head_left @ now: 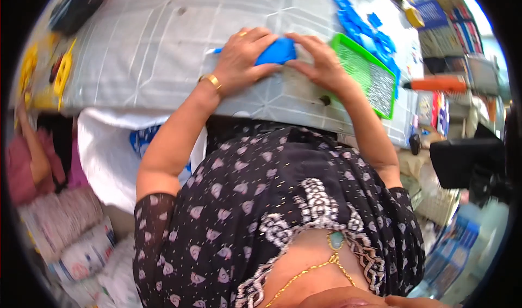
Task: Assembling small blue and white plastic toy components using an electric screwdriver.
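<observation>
A blue, flat piece (276,51), perhaps plastic or cloth, lies on the grey patterned tabletop between my two hands. My left hand (239,57) covers its left part, the fingers along the far edge and the thumb along the near edge. A thin blue and white tip (215,51) pokes out on the left of that hand. My right hand (321,63) pinches the right end of the blue piece between thumb and fingers. Close beside the right hand stands a green tray (340,38) holding many small silvery pieces. What lies under my left palm is hidden.
Bright blue strips (370,33) are heaped behind the green tray. A white sack (103,150) with blue things inside hangs open below the table edge at left. Yellow tools (65,71) lie at far left, near another person's arm (33,150). An orange-handled object (437,84) is at right.
</observation>
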Demonstrator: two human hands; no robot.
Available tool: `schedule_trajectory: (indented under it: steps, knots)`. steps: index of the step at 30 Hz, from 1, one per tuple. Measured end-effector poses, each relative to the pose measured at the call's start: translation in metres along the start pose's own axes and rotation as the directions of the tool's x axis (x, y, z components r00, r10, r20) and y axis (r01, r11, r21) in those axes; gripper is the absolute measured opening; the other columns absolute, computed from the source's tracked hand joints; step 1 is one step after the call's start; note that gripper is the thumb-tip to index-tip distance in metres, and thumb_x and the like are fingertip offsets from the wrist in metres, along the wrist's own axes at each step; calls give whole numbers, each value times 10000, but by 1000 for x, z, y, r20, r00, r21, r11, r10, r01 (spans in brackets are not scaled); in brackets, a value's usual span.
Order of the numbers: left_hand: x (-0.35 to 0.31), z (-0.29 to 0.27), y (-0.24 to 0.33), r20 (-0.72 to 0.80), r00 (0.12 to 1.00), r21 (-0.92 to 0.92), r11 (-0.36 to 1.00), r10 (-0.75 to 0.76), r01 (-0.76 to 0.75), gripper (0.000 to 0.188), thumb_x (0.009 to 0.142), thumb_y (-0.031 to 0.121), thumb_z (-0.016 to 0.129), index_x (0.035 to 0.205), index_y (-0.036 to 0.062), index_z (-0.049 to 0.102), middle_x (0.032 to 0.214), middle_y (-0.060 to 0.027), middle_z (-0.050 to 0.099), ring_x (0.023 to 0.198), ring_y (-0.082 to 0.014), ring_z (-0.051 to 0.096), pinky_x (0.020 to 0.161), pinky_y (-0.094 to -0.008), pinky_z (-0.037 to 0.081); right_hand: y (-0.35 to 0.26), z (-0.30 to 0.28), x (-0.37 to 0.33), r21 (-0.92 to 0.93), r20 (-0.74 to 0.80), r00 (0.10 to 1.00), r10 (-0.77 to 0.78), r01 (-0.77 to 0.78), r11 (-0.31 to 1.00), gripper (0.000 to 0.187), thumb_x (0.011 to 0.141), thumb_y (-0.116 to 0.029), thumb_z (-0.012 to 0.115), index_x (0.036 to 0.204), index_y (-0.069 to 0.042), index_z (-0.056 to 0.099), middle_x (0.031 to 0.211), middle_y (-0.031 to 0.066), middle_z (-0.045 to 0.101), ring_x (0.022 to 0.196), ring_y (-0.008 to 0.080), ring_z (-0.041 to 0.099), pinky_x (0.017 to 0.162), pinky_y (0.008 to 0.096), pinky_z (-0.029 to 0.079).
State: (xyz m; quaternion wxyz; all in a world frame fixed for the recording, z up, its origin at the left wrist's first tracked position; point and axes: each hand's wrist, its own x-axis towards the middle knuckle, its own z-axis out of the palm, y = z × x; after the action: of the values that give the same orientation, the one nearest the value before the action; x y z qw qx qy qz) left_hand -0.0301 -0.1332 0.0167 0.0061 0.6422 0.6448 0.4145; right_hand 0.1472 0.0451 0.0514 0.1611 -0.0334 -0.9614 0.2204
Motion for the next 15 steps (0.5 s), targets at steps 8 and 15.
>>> schedule_trajectory:
  steps: [8, 15]
  knots:
    - [6, -1, 16, -20, 999, 8, 1000, -25, 26, 598, 765, 276, 830, 1278, 24, 652, 1269, -142, 638, 1136, -360, 590, 987, -450, 470, -31, -61, -60, -105, -629, 765, -140, 94, 990, 279, 822, 78, 745, 1077, -20, 692, 1019, 121, 744, 867, 243, 713, 740, 331, 561]
    - [4, 1, 11, -14, 1000, 25, 1000, -3, 3, 622, 750, 295, 850, 1276, 23, 658, 1275, -143, 642, 1129, -362, 598, 994, -458, 472, 45, -120, -38, 536, -783, 396, 480, 37, 843, 321, 940, -54, 715, 1248, -17, 629, 1100, 69, 711, 970, 172, 690, 892, 354, 529]
